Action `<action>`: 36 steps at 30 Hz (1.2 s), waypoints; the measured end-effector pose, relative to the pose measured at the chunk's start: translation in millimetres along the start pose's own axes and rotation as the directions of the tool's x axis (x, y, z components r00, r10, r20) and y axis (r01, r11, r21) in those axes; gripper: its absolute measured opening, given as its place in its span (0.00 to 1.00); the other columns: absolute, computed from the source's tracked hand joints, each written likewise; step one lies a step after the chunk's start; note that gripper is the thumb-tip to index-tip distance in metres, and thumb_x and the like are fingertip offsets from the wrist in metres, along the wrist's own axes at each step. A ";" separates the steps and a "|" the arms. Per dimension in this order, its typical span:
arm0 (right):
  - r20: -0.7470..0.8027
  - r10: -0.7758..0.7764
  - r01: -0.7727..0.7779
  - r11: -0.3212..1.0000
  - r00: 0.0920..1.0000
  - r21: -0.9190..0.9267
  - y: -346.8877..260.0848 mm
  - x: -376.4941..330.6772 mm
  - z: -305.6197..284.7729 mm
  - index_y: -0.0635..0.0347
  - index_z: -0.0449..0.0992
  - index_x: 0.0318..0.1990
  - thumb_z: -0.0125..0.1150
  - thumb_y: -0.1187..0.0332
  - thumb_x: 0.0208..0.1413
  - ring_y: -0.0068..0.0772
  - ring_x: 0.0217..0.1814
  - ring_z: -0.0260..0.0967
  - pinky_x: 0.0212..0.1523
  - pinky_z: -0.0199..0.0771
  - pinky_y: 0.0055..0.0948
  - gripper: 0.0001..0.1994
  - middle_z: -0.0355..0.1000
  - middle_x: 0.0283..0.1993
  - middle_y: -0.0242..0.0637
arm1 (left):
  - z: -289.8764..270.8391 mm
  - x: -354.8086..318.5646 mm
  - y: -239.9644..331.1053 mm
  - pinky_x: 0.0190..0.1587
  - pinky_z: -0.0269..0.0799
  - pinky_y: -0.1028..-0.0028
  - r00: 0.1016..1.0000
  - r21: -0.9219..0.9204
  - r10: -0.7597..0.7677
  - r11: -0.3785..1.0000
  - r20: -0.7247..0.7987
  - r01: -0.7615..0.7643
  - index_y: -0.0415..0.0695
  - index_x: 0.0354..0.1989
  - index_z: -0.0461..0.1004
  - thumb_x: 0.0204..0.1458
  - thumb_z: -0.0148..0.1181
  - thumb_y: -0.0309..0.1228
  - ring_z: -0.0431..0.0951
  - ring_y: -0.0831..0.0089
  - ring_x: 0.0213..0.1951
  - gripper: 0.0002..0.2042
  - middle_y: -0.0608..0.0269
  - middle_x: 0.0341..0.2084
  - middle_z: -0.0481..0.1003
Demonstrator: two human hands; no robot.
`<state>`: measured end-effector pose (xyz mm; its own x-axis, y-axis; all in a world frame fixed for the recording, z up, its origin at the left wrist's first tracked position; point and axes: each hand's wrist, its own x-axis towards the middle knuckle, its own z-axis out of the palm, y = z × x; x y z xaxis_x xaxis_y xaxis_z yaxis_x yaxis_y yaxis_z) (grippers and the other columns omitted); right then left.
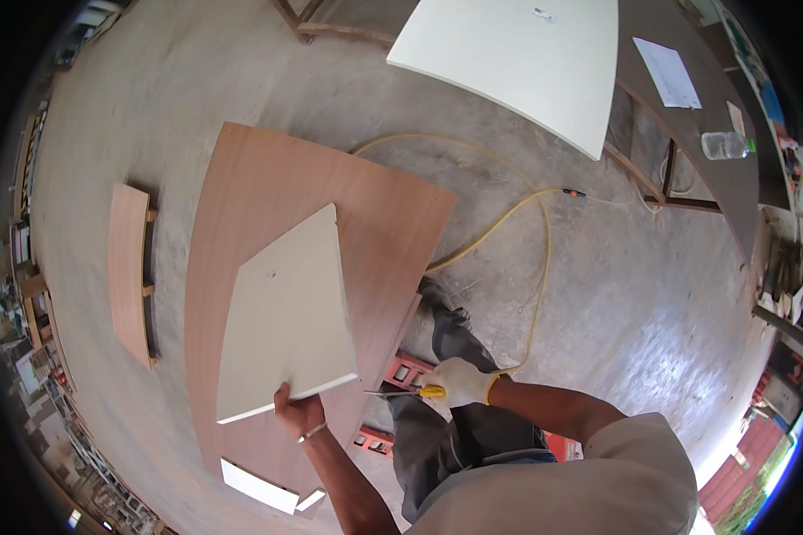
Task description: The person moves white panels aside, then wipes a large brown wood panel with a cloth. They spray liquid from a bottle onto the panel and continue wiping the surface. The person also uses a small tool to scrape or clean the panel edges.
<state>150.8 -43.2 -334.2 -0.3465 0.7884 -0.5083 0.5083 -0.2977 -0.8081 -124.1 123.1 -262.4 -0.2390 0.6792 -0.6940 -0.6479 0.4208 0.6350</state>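
My bare left hand point(300, 414), with a band at its wrist, grips the near edge of a cream panel point(294, 312). The thumb rests on the panel's top face, and the other fingers are mostly hidden. The panel lies over a larger wood-grain board point(268, 178), and a small hole shows in its face. In a white glove, my right hand point(459, 383) is closed around a yellow-handled tool point(432, 391). Its slim metal shaft points left toward the panel's near right corner, apart from it. Whether it is a file or a screwdriver I cannot tell.
Small white strips point(259, 487) lie on the board's near end. Red plastic pieces point(409, 369) show beside my legs. A yellow hose point(544, 267) loops over the floor. Another cream panel point(517, 62), paper point(667, 73) and a bottle point(725, 145) are on a brown table.
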 end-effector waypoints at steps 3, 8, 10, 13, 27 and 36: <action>-0.058 0.118 -0.116 0.992 0.991 0.042 18.3 -12.0 4.8 0.46 0.77 0.45 0.64 0.57 0.48 0.49 0.41 0.76 0.42 0.73 0.47 0.15 0.77 0.36 0.41 | -8.0 -26.1 6.0 0.59 0.69 0.52 0.999 0.020 0.001 1.000 0.040 -0.001 0.35 0.57 0.68 0.44 0.58 0.22 0.72 0.54 0.55 0.27 0.51 0.52 0.72; -0.198 0.253 -0.225 0.962 0.947 0.154 50.1 -32.4 -4.6 0.52 0.76 0.44 0.62 0.55 0.52 0.55 0.42 0.75 0.45 0.72 0.48 0.16 0.77 0.37 0.46 | -26.5 -73.8 41.3 0.62 0.64 0.46 0.987 -0.009 -0.012 1.000 0.159 0.014 0.32 0.60 0.65 0.44 0.58 0.25 0.69 0.49 0.57 0.30 0.47 0.55 0.70; -0.202 0.239 -0.198 0.959 0.950 0.203 60.5 -43.5 -7.8 0.53 0.75 0.45 0.61 0.54 0.53 0.56 0.42 0.74 0.45 0.73 0.47 0.17 0.77 0.37 0.47 | -21.8 -93.1 52.4 0.61 0.65 0.46 0.980 0.004 0.003 1.000 0.199 -0.004 0.31 0.61 0.63 0.43 0.57 0.26 0.69 0.48 0.57 0.32 0.45 0.56 0.69; -0.167 0.340 -0.294 0.923 0.926 0.249 54.1 -53.9 -16.9 0.52 0.75 0.45 0.61 0.56 0.53 0.54 0.44 0.75 0.46 0.72 0.46 0.16 0.78 0.40 0.46 | -18.0 -115.4 58.1 0.59 0.68 0.48 0.959 0.015 0.018 1.000 0.284 -0.023 0.30 0.59 0.64 0.42 0.59 0.28 0.72 0.47 0.55 0.32 0.44 0.52 0.72; -0.190 0.427 -0.363 0.883 0.884 0.298 57.0 -68.5 16.3 0.56 0.74 0.48 0.58 0.56 0.57 0.49 0.46 0.76 0.47 0.72 0.42 0.17 0.79 0.41 0.46 | 101.8 -100.2 -51.3 0.61 0.68 0.52 0.717 0.102 -0.291 0.950 0.633 0.296 0.32 0.62 0.63 0.42 0.56 0.22 0.72 0.48 0.56 0.32 0.45 0.53 0.72; -0.151 0.595 -0.482 0.753 0.790 0.447 66.7 -103.0 16.1 0.48 0.75 0.46 0.58 0.54 0.56 0.49 0.47 0.76 0.48 0.72 0.42 0.15 0.79 0.42 0.44 | 203.6 -61.2 -170.3 0.62 0.68 0.54 0.546 0.149 -0.381 0.895 0.746 0.421 0.38 0.59 0.67 0.45 0.55 0.15 0.73 0.57 0.57 0.27 0.55 0.53 0.73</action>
<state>207.7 -153.0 -340.6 0.1476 0.5266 -0.8372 0.1976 -0.8451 -0.4968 148.1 132.3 -258.9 0.6558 0.6596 -0.3672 -0.5729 0.7516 0.3268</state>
